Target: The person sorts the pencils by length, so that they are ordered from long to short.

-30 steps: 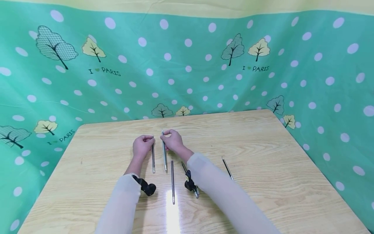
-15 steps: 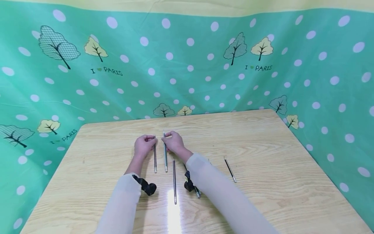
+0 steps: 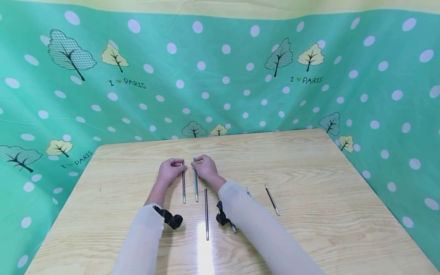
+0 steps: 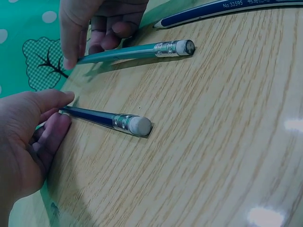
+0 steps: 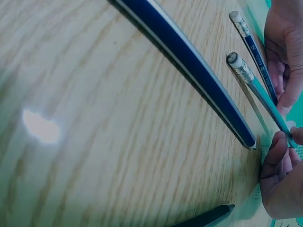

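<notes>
My left hand point(image 3: 168, 171) pinches a dark blue pencil point(image 3: 183, 187) near its far end. Its white eraser point(image 4: 140, 126) points back toward me in the left wrist view. Just to the right, my right hand point(image 3: 206, 168) pinches a green pencil point(image 3: 196, 187) between thumb and fingers, also near the far end. The green pencil's eraser point(image 4: 185, 48) looks darkened. Both pencils lie nearly side by side with a narrow gap. Another dark blue striped pencil point(image 3: 206, 214) lies on the table nearer to me, touched by neither hand.
Several more pencils lie to the right: one dark pencil point(image 3: 272, 200) in full view, another pencil's tip point(image 3: 248, 191) and an eraser end point(image 3: 234, 229) partly hidden by my right sleeve point(image 3: 261, 221). A green dotted curtain point(image 3: 220, 76) hangs behind the wooden table point(image 3: 113, 191).
The head view has shifted slightly. The green pencil has turned a little, closer to parallel with the dark blue one. Both hands keep their pinch.
</notes>
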A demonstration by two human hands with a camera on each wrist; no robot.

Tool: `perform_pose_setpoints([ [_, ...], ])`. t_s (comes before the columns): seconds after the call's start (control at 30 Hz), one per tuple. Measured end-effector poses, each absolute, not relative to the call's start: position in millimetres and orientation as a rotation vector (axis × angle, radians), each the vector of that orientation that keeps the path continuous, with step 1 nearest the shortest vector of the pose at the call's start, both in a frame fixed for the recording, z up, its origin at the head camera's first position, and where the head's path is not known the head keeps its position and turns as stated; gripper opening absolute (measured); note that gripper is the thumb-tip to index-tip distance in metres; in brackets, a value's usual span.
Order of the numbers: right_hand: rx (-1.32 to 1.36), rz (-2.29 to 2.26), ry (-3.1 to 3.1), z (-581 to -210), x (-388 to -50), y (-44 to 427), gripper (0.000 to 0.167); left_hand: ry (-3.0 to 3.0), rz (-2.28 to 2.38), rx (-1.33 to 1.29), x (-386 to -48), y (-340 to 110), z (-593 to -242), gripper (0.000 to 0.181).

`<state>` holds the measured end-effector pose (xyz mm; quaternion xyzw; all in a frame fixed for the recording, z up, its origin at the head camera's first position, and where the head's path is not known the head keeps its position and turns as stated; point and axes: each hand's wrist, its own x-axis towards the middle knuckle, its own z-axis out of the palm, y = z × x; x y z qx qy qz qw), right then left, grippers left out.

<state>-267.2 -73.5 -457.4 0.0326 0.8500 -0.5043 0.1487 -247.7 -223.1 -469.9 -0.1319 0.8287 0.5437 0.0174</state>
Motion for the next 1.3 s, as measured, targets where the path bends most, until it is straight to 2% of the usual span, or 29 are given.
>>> perform_pose_setpoints([
  [1.3,0.02,-1.251,2.636,-450.5,-259.6,-75.2,0.026,2.653,1.584,-0.398,-246.4,-222.6,-468.6,0.044],
])
